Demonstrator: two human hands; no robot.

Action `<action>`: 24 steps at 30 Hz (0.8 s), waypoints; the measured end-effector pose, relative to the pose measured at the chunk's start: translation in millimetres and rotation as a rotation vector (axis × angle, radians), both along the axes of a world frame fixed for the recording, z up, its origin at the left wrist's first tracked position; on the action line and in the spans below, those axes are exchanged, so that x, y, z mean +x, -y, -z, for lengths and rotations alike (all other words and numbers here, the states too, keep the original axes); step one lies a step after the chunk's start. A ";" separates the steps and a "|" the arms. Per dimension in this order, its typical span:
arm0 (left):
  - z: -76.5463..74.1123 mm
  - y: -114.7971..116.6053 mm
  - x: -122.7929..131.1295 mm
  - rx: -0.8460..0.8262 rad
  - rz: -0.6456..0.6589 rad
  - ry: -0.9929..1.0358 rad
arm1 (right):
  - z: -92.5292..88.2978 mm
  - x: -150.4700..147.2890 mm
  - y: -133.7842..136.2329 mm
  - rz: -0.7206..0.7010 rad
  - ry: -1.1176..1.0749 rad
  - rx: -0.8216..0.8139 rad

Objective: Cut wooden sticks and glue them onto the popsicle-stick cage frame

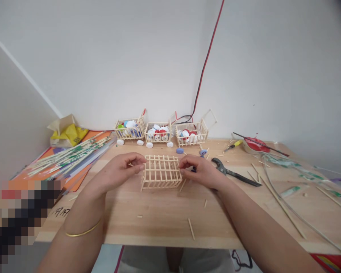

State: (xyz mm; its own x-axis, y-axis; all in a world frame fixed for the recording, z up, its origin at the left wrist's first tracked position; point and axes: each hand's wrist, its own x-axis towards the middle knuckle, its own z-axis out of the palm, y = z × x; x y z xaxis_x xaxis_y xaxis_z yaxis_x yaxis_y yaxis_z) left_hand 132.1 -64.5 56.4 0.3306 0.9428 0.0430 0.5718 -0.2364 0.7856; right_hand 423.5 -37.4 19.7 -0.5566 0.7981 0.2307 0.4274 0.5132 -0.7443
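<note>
A small open cage of thin wooden sticks point(161, 171) stands on the wooden table point(165, 220) in front of me. My left hand point(119, 169) grips its left side with curled fingers. My right hand point(201, 170) pinches its right side. Both hands rest on the tabletop, with the cage held between them.
Three finished stick carts filled with bottle caps point(160, 132) line the back wall. Black pliers point(235, 172) lie right of my right hand. A bundle of wrapped chopsticks point(71, 154) lies on orange paper at left. Loose sticks and long strips point(281, 201) scatter the right side. A red dish point(255, 144) sits far right.
</note>
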 end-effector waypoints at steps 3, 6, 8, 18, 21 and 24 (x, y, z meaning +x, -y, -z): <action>3.3 -3.0 -2.9 -0.006 -0.048 0.054 | -1.3 -0.4 0.2 0.024 0.009 -0.011; 8.7 -6.2 -5.1 -0.001 -0.056 0.067 | -1.6 -0.9 -0.8 0.067 0.000 -0.009; 11.4 -7.9 -5.6 0.005 -0.033 0.052 | -0.9 -1.0 -1.7 0.087 -0.015 -0.015; 13.0 -8.2 0.8 0.023 -0.009 -0.002 | 4.7 -7.6 -1.6 0.117 -0.097 0.058; 13.3 -6.8 5.1 0.058 -0.029 -0.006 | 4.1 -9.9 -0.4 0.079 -0.085 0.123; 13.2 -5.7 9.4 0.088 -0.020 -0.022 | 4.4 -10.1 -0.1 0.033 -0.072 0.124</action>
